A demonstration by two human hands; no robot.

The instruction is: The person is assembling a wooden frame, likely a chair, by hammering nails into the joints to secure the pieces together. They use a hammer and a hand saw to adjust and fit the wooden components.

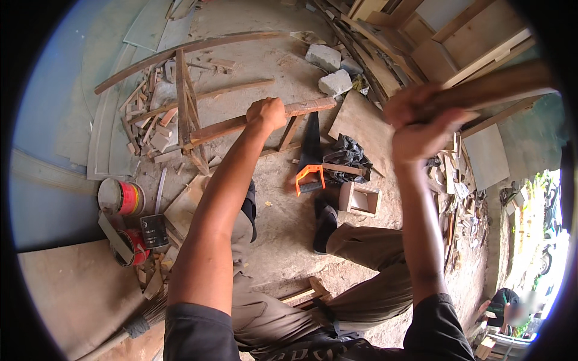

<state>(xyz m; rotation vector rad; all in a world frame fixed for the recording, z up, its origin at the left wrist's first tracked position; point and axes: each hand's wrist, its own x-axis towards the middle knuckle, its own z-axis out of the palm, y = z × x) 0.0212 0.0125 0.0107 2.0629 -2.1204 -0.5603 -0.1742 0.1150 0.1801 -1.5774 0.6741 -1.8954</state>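
My left hand (pixel 266 114) is closed round the top bar of a low wooden frame (pixel 220 129), a rough structure of brown sticks. Raised at the right, my right hand (pixel 424 123) grips one end of a thick wooden beam (pixel 500 87); both are blurred by motion. The beam's far end runs toward the picture's right edge. Below the frame's right end, a handsaw (pixel 310 171) with an orange and black handle lies on the floor by my foot. Next to it are a crumpled black plastic bag (pixel 346 156) and a small open wooden box (pixel 360 200).
Wood offcuts (pixel 147 123) are heaped at the left, near two paint tins (pixel 120 197). Broken concrete blocks (pixel 328 66) lie beyond the frame. Wooden cabinets (pixel 439 42) and long boards stand at the upper right. Another person (pixel 504 308) is at the lower right.
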